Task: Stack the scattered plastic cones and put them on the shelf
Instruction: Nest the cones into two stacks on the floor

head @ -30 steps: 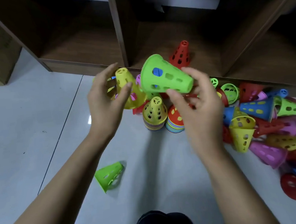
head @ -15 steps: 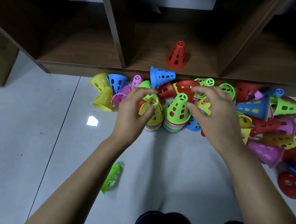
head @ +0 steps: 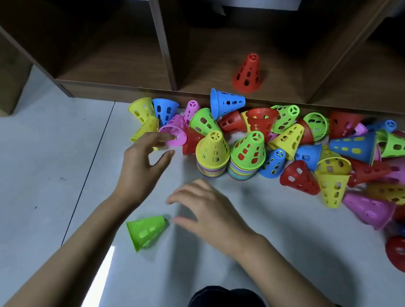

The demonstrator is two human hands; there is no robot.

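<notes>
Shelf (head: 212,60) middle bay: one red cone (head: 247,74) upright. Left hand (head: 143,164) and right hand (head: 209,212): fingers spread, holding nothing.

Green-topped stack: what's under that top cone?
Red shows through the holes of the green top cone, so a red cone sits right beneath. Below, a band of many-coloured rims shows. The lower cones' bodies are covered.

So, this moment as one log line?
left hand: open, near pink cone | right hand: open, beside lone green cone | yellow-topped stack, green-topped stack: upright
</notes>
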